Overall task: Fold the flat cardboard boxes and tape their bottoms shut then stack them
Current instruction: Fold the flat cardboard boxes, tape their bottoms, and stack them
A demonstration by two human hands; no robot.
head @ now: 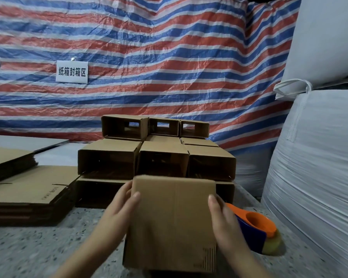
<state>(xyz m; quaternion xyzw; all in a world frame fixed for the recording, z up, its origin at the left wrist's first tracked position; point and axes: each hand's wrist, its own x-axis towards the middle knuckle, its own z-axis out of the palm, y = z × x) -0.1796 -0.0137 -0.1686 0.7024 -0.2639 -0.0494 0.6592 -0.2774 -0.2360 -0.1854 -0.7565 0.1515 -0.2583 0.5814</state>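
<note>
Cardboard box (173, 221), I grasp it with left hand (117, 209) and right hand (223, 219) on opposite sides, probably to carry it level to the stack of folded boxes (157, 153).

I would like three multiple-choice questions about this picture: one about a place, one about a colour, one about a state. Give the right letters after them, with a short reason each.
1. Where does the tape dispenser lie?
A. right of the held box
B. on the flat cardboard pile
C. on top of the stack

2. Which colours has the dispenser's body?
A. green and white
B. orange and blue
C. black and red

3. How is the box in front held?
A. by the left hand only
B. by no hand
C. by both hands, one on each side

Answers: 1 A, it sits on the table beside the right hand. 2 B, an orange top over a blue part. 3 C, the left hand and the right hand grip opposite sides.
</note>
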